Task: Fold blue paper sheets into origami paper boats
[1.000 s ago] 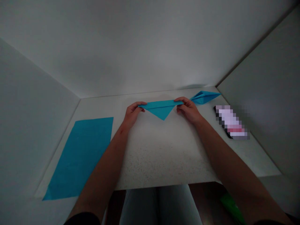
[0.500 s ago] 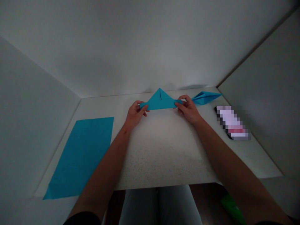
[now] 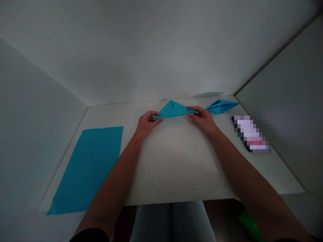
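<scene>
Between my hands is a folded blue paper [image 3: 174, 109], a peaked hat-like shape with a flat strip along its near edge and a short dark slit by the peak. My left hand [image 3: 148, 122] pinches its left end, thumb on the near side. At the other end, my right hand [image 3: 202, 118] grips the paper between thumb and fingers. Just beyond the right hand lies a second blue folded paper [image 3: 220, 107], long and pointed like a boat. To the left, a flat blue paper sheet [image 3: 93, 164] rests partly behind my left forearm.
The white table [image 3: 176, 168] meets a wall at the back and side panels left and right. A phone [image 3: 252, 134] with a blurred screen lies at the right. Below the table edge, something green [image 3: 249, 223] shows near the floor.
The folded paper has tipped flatter, its peak lower and its left end shifted slightly right. My fingers have moved over its ends, the right ones now lying along the top.
</scene>
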Demonstrator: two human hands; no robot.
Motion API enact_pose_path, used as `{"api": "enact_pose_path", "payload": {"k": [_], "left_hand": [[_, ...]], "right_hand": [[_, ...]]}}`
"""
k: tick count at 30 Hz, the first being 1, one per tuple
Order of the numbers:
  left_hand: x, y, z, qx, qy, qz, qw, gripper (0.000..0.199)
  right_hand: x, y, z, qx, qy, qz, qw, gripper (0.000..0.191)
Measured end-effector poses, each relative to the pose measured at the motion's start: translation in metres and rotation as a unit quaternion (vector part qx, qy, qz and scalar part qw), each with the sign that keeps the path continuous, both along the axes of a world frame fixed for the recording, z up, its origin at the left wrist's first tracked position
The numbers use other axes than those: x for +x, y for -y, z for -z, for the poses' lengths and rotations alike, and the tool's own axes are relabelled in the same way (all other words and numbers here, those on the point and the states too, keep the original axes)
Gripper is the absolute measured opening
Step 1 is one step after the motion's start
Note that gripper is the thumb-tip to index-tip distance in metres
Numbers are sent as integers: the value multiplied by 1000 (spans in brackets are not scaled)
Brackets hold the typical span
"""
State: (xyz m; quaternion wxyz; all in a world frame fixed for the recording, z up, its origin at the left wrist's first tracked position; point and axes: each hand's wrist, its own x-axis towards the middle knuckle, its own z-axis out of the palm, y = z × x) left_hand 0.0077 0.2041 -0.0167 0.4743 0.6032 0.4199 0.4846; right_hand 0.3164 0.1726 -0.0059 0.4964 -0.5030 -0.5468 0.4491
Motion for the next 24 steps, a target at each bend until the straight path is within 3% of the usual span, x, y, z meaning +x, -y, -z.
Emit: {"api": "enact_pose_path", "payload": {"k": [13, 19, 24], "left_hand": [[-3, -3, 3, 18, -1, -12, 1000, 41], [-2, -4, 5, 21, 7, -20, 1000, 33], [1, 2, -4, 94, -74, -80, 990, 16]], "right_hand": [[0, -1, 6, 16, 3, 18, 1000, 53], [-3, 0, 3, 23, 7, 8, 1000, 54], [-11, 2, 1, 101, 35, 19, 994, 50]]}}
